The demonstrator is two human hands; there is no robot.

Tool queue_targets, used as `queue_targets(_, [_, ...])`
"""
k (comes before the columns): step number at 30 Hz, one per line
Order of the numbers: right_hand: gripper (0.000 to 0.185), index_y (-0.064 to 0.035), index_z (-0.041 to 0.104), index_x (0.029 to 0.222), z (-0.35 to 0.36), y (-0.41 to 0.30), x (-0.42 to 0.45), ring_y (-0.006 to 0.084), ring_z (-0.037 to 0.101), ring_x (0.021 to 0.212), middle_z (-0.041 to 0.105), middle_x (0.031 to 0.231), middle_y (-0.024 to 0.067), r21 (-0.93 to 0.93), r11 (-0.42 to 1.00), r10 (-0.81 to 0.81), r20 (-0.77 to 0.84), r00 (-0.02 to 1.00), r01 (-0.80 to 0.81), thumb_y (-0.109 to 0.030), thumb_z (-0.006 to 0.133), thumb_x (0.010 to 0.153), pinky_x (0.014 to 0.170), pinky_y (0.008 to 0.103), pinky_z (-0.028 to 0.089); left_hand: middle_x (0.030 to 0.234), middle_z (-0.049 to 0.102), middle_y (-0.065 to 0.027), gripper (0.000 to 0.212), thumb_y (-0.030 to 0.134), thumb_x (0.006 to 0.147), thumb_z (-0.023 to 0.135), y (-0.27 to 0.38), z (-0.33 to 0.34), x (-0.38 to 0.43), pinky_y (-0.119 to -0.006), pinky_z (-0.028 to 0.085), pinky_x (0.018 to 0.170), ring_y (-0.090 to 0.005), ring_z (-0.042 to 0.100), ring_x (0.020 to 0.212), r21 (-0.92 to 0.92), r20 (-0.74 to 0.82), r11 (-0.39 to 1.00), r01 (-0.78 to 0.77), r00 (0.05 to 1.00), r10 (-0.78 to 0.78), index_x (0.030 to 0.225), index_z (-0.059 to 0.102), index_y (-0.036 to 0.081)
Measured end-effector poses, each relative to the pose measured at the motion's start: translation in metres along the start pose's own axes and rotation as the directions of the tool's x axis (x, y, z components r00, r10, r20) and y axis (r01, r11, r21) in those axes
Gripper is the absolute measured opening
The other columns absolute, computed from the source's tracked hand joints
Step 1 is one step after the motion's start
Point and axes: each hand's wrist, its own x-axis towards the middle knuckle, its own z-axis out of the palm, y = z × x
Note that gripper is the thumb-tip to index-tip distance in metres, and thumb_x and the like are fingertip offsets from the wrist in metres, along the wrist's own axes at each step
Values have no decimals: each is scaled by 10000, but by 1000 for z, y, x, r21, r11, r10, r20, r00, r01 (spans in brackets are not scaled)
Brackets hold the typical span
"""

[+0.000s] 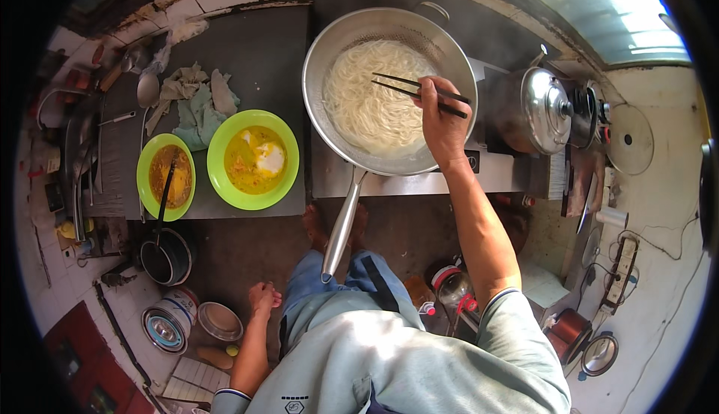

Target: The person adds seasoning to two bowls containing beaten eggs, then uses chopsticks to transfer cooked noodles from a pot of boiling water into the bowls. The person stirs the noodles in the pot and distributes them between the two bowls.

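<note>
Black chopsticks (418,91) are gripped in my right hand (446,116), their tips apart over the pale noodles (376,99). The noodles lie in liquid in a large steel wok (323,133) on the stove, its long metal handle (342,226) pointing toward me. My left hand (264,297) hangs low beside my leg, its fingers curled, with no object visible in it. Left of the wok stands a green bowl (216,183) of yellow broth with a white lump in it. A smaller green bowl (145,189) holds orange-brown broth and a dark-handled utensil (167,192).
A lidded steel pot (542,111) sits right of the wok. Crumpled cloths (196,105) and a ladle (148,91) lie behind the bowls. Below the counter are a black pot (165,259), a steel basin (220,321) and bottles. A power strip (620,270) hangs on the right wall.
</note>
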Motion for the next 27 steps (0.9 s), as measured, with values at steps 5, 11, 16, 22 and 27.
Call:
queue_targets(5, [218, 70, 666, 978, 1, 5, 3, 130, 672, 760, 681, 887, 87, -123, 991, -51, 71, 996, 60, -131, 582, 968, 716, 249, 572, 662, 642, -127, 243, 210, 959, 523, -1, 0, 1, -305, 519, 430, -186, 607, 481, 0, 9, 1000, -6, 1000, 6, 823, 551, 10])
queue_targets(11, [210, 36, 672, 932, 8, 10, 6, 134, 653, 655, 670, 744, 82, 21, 999, 35, -17, 999, -35, -162, 606, 953, 616, 244, 523, 660, 641, -127, 243, 214, 957, 523, -3, -4, 5, -317, 522, 431, -192, 607, 477, -19, 16, 1000, -14, 1000, 14, 829, 554, 10])
queue_targets(16, [237, 75, 627, 936, 5, 2, 10, 204, 687, 710, 659, 801, 136, 393, 891, 294, -113, 949, -229, -149, 559, 972, 672, 298, 603, 665, 640, -127, 234, 204, 957, 523, 7, -3, -1, -311, 517, 426, -192, 603, 475, -37, 19, 999, -7, 1000, 7, 835, 556, 8])
queue_targets(22, [259, 61, 609, 970, -7, 11, 9, 282, 707, 802, 667, 875, 172, 620, 708, 501, -101, 859, -340, -191, 550, 970, 754, 364, 611, 663, 635, -129, 240, 198, 957, 522, 6, -3, 4, -307, 512, 421, -188, 601, 473, -29, 15, 999, -19, 1000, 20, 819, 560, 4])
queue_targets(27, [254, 58, 602, 942, -19, 2, 6, 275, 706, 772, 661, 867, 179, 733, 592, 579, -97, 809, -335, -191, 559, 962, 720, 350, 618, 666, 636, -134, 243, 192, 955, 520, 10, -3, 6, -307, 517, 418, -192, 608, 477, -8, 9, 999, -39, 999, 39, 813, 553, -2])
